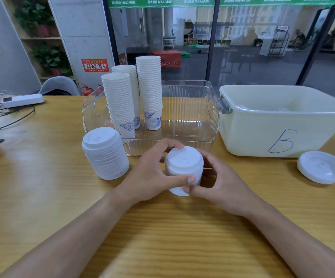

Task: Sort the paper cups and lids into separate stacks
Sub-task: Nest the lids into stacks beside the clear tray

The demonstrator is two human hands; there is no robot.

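Observation:
A white paper cup with a white lid (183,160) stands on the wooden table (42,197) in front of me. My left hand (152,173) grips the lid's rim from the left, thumb at the front. From the right my right hand (218,187) holds the cup body (179,191), fingers curled round it. A tall stack of white lids (105,153) stands to the left. Three tall stacks of paper cups (149,91) stand in a clear plastic bin (192,117) behind. A short pile of lids (321,167) lies at the right.
A cream plastic tub (279,125) marked with a blue "B" sits at the right, lids dimly visible inside. A white power strip (23,100) and black cables lie at the far left. Glass wall stands behind the table.

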